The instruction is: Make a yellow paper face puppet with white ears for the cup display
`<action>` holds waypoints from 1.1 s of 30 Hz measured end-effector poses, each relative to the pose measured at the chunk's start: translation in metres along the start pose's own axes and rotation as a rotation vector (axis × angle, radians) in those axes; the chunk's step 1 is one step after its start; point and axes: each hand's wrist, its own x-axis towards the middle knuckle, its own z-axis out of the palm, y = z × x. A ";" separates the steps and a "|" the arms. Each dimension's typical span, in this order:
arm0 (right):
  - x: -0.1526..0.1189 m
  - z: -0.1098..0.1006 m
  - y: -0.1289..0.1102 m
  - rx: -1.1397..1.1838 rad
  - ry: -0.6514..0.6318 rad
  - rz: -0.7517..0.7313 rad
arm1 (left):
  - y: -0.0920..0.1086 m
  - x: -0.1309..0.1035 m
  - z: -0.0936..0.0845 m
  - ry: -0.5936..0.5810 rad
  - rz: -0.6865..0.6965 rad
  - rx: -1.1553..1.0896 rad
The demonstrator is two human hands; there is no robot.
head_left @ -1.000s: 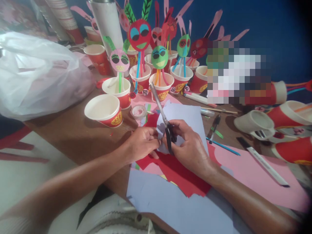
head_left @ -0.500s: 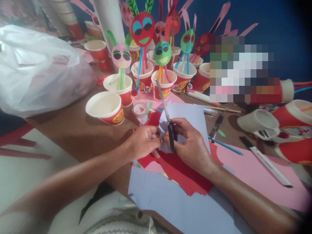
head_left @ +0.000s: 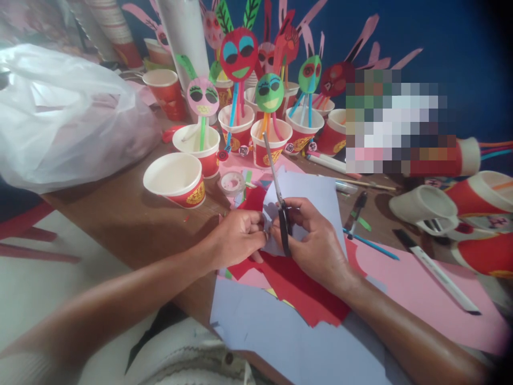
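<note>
The person's right hand grasps black-handled scissors, whose blades point toward the far side and slightly left. The left hand is just beside it, fingers curled in and fingertips near those of the right; whether it pinches anything cannot be told. The scissors and both hands are above the middle of the paper pile, where a pale lavender sheet overlaps red paper. A larger bluish sheet lies nearer, and pink paper spreads to the right beneath a white marker. To the left on the surface stands a paper cup, with a tape roll right of it. Farther back, puppets with long ears or antennae, among them a red puppet head, stand in red-and-white cups. A plastic bag sits at the far left, and a mug stands at the right.
</note>
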 end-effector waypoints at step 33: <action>-0.026 -0.037 -0.021 0.395 -0.102 0.180 | 0.007 0.001 -0.009 0.104 -0.003 -0.184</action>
